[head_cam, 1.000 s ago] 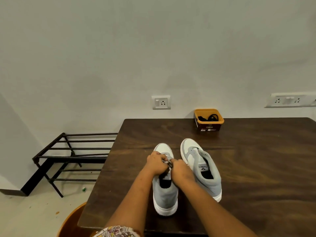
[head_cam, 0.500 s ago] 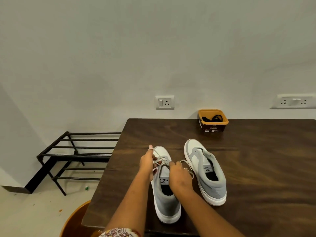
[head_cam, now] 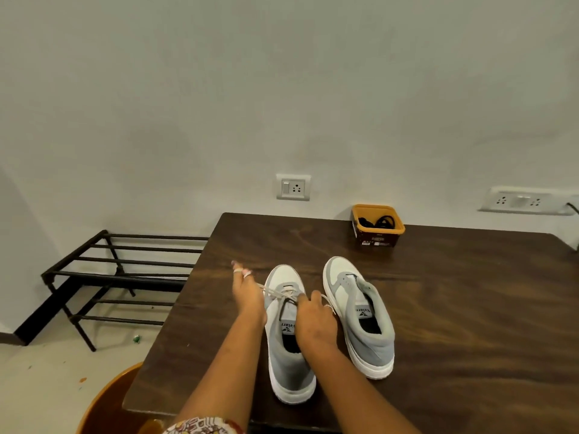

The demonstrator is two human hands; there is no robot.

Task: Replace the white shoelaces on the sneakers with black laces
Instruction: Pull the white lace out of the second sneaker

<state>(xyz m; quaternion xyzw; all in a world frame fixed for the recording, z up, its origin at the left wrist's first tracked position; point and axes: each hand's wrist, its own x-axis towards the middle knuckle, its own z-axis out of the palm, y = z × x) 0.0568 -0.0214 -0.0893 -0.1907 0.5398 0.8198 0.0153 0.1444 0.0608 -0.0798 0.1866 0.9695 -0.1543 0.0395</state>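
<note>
Dark wood table [head_cam: 438, 308] against grey wall [head_cam: 282, 89]; both grips pinching white lace [head_cam: 277, 294].

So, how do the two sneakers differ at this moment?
The left sneaker has a white lace across its eyelets, pulled by both hands; the right sneaker shows no lace. The left one points straight away, the right one angles leftward at the toe. Both are grey and white, upright on the table.
</note>
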